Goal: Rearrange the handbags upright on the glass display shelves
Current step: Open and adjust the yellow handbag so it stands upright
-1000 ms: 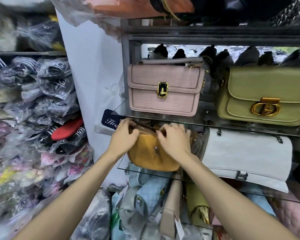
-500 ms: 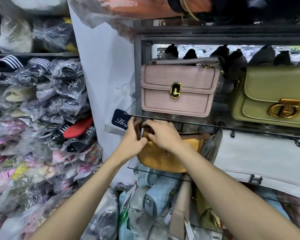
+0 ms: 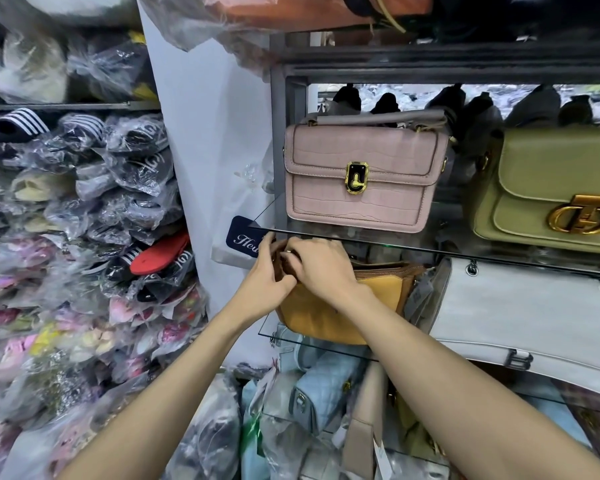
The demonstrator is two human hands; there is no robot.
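A mustard-yellow handbag (image 3: 329,313) stands on the middle glass shelf (image 3: 319,344), with a brown strap along its top. My left hand (image 3: 269,271) and my right hand (image 3: 321,266) are both closed on the bag's upper left corner, fingers touching; what they pinch there is hidden. On the glass shelf above (image 3: 430,249) a pink croc-textured handbag (image 3: 361,174) and an olive-green handbag (image 3: 551,192) with a gold clasp stand upright. A white handbag (image 3: 520,313) leans beside the yellow one on the right.
Below the middle shelf lie a light-blue quilted bag (image 3: 326,393), a beige bag (image 3: 364,427) and plastic-wrapped items. A dark metal frame post (image 3: 278,143) edges the shelves. Stacked bagged slippers (image 3: 84,220) fill the left wall. A navy label card (image 3: 245,237) hangs at the shelf corner.
My right hand has moved left from the middle of the yellow bag's top to its upper left corner, joining my left hand. The view has shifted slightly left.
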